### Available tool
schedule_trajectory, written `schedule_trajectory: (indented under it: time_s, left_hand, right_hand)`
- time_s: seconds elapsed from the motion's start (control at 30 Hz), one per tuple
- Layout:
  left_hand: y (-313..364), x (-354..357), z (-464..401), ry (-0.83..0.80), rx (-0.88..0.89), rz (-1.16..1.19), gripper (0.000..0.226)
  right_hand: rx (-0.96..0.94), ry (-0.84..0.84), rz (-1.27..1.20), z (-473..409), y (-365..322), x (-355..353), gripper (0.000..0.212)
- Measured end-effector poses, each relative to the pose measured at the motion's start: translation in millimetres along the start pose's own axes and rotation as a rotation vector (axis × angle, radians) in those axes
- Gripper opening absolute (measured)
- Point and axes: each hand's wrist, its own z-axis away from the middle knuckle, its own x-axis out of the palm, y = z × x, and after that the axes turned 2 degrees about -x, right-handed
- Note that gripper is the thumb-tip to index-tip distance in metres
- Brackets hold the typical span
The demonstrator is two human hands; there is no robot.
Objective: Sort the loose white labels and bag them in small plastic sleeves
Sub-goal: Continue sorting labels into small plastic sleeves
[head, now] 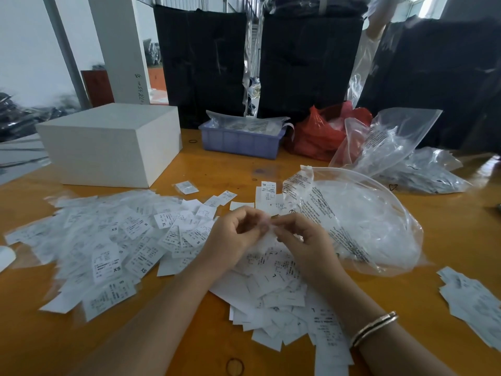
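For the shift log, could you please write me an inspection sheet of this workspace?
Surface: orange wooden table.
Job's things: loose white labels heaped left and centre; small clear sleeve pinched between both hands; large clear bag at right.
Clutter: white box, blue tray, red bag.
Hands: left hand and right hand meet over the pile.
Cables: nothing seen.
Surroundings: black bundles behind.
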Motion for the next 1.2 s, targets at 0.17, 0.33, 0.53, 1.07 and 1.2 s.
schedule_trajectory:
  time_s: [0.17, 0.33, 0.53, 1.07, 1.2]
  left_hand:
    - [2.8, -14.0, -3.8, 0.372, 0.205, -0.352, 0.008]
    - [-4.2, -36.8, -6.7, 0.562, 0.209, -0.914, 0.010]
    - [-13.9, -38.0, -6.8, 0.334, -0.189, -1.269, 0.028]
    - [-2.9, 2.6, 1.5, -0.123, 0.052, -0.191, 0.029]
    - [-4.0, -0.7, -1.1, -0.025, 0.012, -0.091, 0.010]
  right_hand:
    - [-0.024, -0.001, 0.171, 0.5, -3.0, -3.8, 0.024]
    - [-0.135, -0.398, 0.694, -0.2, 6.5, -27.1, 0.039]
    - [-0.015, -0.490, 0.663, -0.6, 13.2, -29.6, 0.021]
    - [0.082, -0.046, -0.141, -0.5, 2.1, -15.6, 0.010]
    - [-0.012, 0.517, 0.176, -4.5, 10.2, -34.4, 0.014]
